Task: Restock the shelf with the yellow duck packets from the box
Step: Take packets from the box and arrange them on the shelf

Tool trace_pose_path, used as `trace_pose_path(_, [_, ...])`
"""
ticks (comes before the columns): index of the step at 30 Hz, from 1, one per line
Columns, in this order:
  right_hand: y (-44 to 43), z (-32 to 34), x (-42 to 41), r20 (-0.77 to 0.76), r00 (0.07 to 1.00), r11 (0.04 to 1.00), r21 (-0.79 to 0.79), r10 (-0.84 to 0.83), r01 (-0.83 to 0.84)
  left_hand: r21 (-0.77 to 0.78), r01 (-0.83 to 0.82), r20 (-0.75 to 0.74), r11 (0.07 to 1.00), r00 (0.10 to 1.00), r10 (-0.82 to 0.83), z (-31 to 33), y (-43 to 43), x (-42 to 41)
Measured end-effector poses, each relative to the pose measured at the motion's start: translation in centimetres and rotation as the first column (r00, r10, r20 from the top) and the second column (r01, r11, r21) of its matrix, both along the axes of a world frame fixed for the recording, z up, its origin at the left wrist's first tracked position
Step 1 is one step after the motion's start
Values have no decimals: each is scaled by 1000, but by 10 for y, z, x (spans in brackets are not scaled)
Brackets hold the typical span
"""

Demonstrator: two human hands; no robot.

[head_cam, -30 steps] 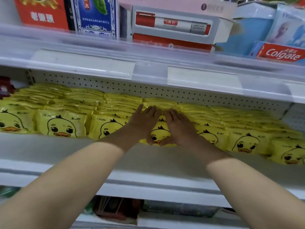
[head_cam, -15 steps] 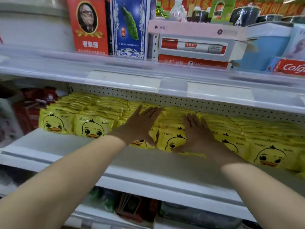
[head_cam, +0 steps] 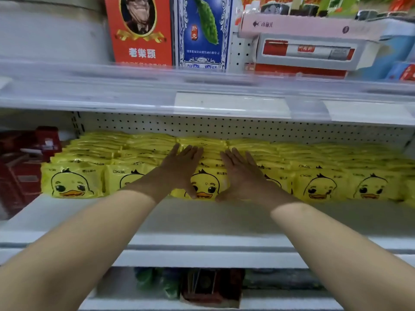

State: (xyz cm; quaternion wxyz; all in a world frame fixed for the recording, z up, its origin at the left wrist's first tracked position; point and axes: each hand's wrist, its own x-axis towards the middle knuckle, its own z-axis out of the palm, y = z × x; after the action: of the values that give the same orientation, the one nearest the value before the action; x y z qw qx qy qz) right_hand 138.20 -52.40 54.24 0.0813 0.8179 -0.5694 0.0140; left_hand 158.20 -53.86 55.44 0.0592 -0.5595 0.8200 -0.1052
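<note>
Rows of yellow duck packets (head_cam: 71, 182) lie stacked across the white middle shelf (head_cam: 202, 221), from the left post to the right edge of view. My left hand (head_cam: 182, 167) and my right hand (head_cam: 241, 173) rest flat, fingers stretched, on either side of one front packet (head_cam: 205, 186) in the middle of the row. Both palms press against the stack and hold nothing. The box is out of view.
An upper shelf (head_cam: 202, 95) with a clear price rail overhangs the packets. On it stand a red carton (head_cam: 139, 30), a blue carton (head_cam: 202, 30) and flat white boxes (head_cam: 307, 52). Dark red goods (head_cam: 22, 164) sit left of the packets. A lower shelf holds dark items (head_cam: 208, 286).
My view has shifted right and closer. Both hands have stayed flat on the middle packets, a little further apart than a second ago, with a duck face showing between them.
</note>
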Motion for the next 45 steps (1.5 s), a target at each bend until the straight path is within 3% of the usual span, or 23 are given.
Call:
trace_pose_path(7, [-10, 2, 16, -169, 985, 997, -67, -39, 28, -26, 27, 34, 999, 999, -26, -4, -14, 0])
trace_pose_path(21, [-14, 8, 24, -209, 976, 998, -31, -52, 47, -82, 60, 43, 995, 997, -56, -4, -16, 1])
trace_pose_path(26, [-7, 23, 27, -130, 989, 993, 91, -66, 78, -36, 159, -127, 987, 979, -162, 20, -7, 44])
trace_pose_path(30, [-3, 33, 52, 13, 1000, 997, 69, -22, 21, -8, 70, -212, 997, 975, -70, 41, -5, 115])
trace_pose_path(36, [5, 18, 119, 108, 981, 986, 27, 161, -165, 122, -11, -111, 992, 993, 25, 26, 11, 163])
trace_pose_path(45, [-8, 0, 163, 16, 984, 983, 38, 178, -178, 60, -14, -48, 998, 999, 17, 1, 6, 172])
